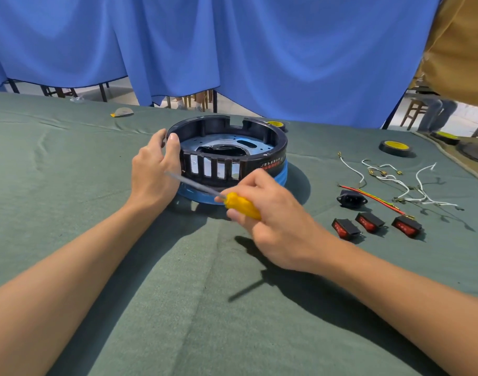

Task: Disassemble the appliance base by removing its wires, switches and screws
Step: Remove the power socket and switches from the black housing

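The round black plastic appliance base (227,147) sits mid-counter on the wrinkled green felt cloth of the counter (178,294). Its wall is cut with upright vent slots at the front, a glossy blue band rings its foot, and a silvery perforated metal plate lies inside. The left hand (153,169) clasps the base's left rim, thumb hooked over the top edge. The right hand (270,218) is wrapped around the yellow plastic handle of a screwdriver (242,206), whose thin steel shaft, blurred, slants across the base's front. To the right, apart from the base, lie three black rocker switches (369,222) with red faces, a black power socket (350,198) trailing red and yellow-green leads, and tangled white wires (395,180). Beyond them rests a black tape roll (395,147) with a yellow core.
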{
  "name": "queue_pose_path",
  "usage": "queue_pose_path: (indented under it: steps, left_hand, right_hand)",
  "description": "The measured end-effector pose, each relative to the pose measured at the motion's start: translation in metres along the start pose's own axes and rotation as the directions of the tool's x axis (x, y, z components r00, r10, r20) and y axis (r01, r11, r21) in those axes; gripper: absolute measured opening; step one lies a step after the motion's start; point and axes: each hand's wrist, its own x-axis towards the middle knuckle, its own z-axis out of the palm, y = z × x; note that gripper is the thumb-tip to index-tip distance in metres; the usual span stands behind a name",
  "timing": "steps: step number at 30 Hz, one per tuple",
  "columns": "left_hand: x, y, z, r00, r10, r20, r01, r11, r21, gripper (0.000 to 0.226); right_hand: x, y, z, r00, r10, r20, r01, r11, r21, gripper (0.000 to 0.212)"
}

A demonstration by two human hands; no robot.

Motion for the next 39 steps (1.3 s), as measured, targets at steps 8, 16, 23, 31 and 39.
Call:
queue_pose_path:
  steps: [8, 16, 23, 31, 39]
  left_hand:
    - [-0.020, 0.020, 0.003, 0.905, 0.426, -0.003, -0.411, 0.876, 0.251, 0.050]
    - [-0.045, 0.041, 0.020, 0.683, 0.691, 0.236, -0.728, 0.620, 0.294, 0.041]
    - [-0.047, 0.041, 0.017, 0.693, 0.674, 0.258, -0.720, 0.626, 0.298, 0.039]
    - [-0.047, 0.041, 0.018, 0.697, 0.673, 0.247, -0.716, 0.633, 0.294, 0.039]
    - [-0.048, 0.042, 0.019, 0.687, 0.677, 0.265, -0.726, 0.617, 0.305, 0.039]
  right_hand:
    - [-0.044, 0.040, -0.069, 0.982, 0.125, -0.140, -0.152, 0.968, -0.199, 0.017]
    - [-0.100, 0.067, -0.105, 0.950, 0.199, -0.241, -0.245, 0.953, -0.178, 0.029]
    - [-0.117, 0.062, -0.095, 0.996, 0.083, -0.034, -0.088, 0.976, -0.197, 0.039]
    - [-0.119, 0.061, -0.112, 0.975, 0.117, 0.188, -0.086, 0.983, -0.163, 0.019]
    - [-0.119, 0.097, -0.137, 0.940, 0.337, -0.052, -0.325, 0.841, -0.432, 0.029]
